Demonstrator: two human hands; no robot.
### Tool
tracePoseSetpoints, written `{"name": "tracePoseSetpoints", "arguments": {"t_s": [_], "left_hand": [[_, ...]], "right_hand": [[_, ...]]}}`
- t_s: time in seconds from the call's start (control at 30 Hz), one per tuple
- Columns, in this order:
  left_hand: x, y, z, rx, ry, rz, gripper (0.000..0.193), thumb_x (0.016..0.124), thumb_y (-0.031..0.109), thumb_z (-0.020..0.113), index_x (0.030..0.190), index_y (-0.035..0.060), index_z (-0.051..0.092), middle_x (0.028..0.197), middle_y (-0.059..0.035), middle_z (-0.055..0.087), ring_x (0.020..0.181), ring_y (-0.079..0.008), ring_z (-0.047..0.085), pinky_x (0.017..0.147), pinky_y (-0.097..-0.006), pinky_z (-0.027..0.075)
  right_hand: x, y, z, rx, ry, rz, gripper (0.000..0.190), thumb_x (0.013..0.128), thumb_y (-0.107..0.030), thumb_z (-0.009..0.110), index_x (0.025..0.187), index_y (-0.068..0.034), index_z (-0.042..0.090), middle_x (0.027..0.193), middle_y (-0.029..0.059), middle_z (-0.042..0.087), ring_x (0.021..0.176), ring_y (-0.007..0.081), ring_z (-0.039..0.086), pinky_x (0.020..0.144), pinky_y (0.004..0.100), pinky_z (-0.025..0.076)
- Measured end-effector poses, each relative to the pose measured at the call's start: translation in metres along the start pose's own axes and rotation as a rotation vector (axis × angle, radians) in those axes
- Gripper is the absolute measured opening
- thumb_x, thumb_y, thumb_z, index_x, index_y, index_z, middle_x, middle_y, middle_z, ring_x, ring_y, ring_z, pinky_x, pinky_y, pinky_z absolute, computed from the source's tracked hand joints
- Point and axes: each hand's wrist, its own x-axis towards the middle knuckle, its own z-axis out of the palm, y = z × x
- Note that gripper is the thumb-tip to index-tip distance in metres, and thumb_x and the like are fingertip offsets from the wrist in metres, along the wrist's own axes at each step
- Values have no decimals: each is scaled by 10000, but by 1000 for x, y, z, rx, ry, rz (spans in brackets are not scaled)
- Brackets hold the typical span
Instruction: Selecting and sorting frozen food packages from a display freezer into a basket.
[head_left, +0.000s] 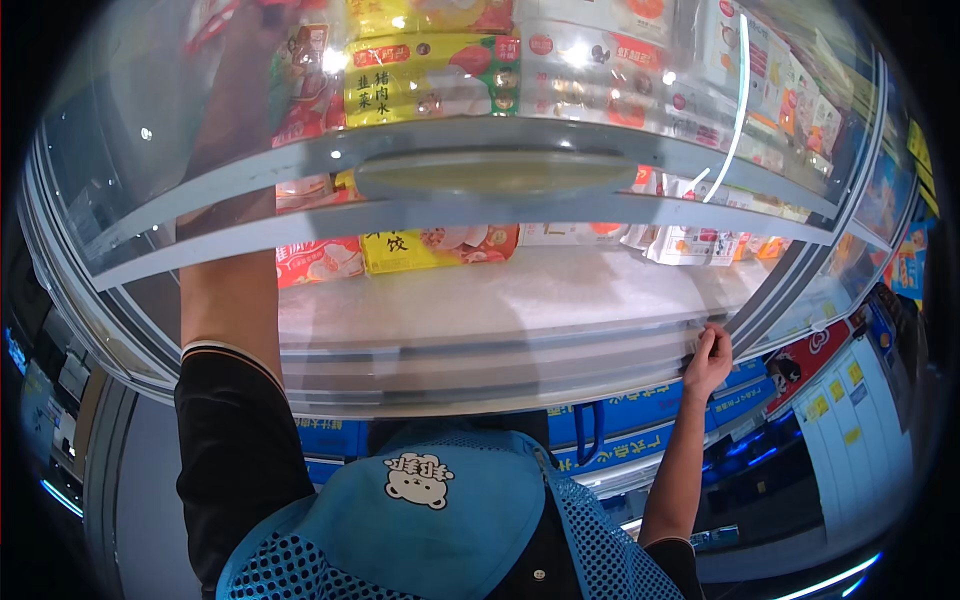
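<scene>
My left forearm (229, 300) reaches under the sliding glass lid (442, 214) into a chest freezer. Behind reflections at the top left, the left hand is too blurred to make out. A blurred red package (210, 26) shows near it. Below the lid's frame lie a red food bag (319, 259) and a yellow dumpling bag (435, 247). At the freezer's front rim (465, 379), toward the right, is my right hand (711, 360) with its fingers bent. Whether it grips the rim is unclear.
White food packages (694, 240) stand in the freezer's right part. A curved handle (495, 174) spans the lid. Blue boxes (622, 442) with writing are below the front rim. Beyond the right side hangs a red sign (810, 360).
</scene>
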Motion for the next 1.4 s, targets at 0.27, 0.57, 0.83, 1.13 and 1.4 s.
{"name": "tracePoseSetpoints", "arguments": {"t_s": [0.27, 0.57, 0.83, 1.13, 1.4], "left_hand": [[-45, 8, 59, 303, 256, 205, 312, 1008, 334, 664, 1211, 100, 626, 1022, -125, 728, 845, -270, 703, 712, -399, 598], [-241, -39, 234, -34, 340, -103, 244, 1039, 192, 587, 1217, 34, 641, 1176, -95, 707, 1010, -183, 701, 917, -338, 595], [-383, -104, 354, -174, 87, -305, 472, 983, 90, 647, 1415, -35, 505, 1345, -152, 650, 1214, -234, 661, 1079, -404, 531], [-448, -98, 448, 219, -152, -281, 404, 951, -3, 660, 1345, -34, 576, 1237, -84, 707, 1105, -146, 677, 984, -330, 542], [-466, -149, 555, 511, -489, -422, 397, 937, 64, 745, 1301, -18, 611, 1171, -99, 717, 967, -123, 688, 855, -282, 567]], "right_hand": [[-1, 7, 6, -30, 26, -27, 206, 1021, -209, 610, 1031, -35, 720, 826, 33, 677, 754, 118, 633, 714, 273, 510], [3, 0, 5, -75, 69, -91, 221, 1000, -257, 619, 998, -77, 747, 836, 61, 721, 743, 181, 682, 708, 331, 535], [3, 0, 5, -254, 115, -101, 296, 978, -410, 610, 1073, -170, 755, 951, 122, 751, 896, 334, 728, 803, 436, 558], [-15, -17, -10, 836, -573, -95, 709, 988, -455, 659, 1535, -79, 411, 1322, 119, 661, 1150, 246, 664, 958, 378, 545], [-118, 20, -72, 1715, -1070, 202, 819, 909, -130, 778, 1576, -10, 317, 1508, 155, 521, 1350, 264, 561, 1143, 418, 460]]}}
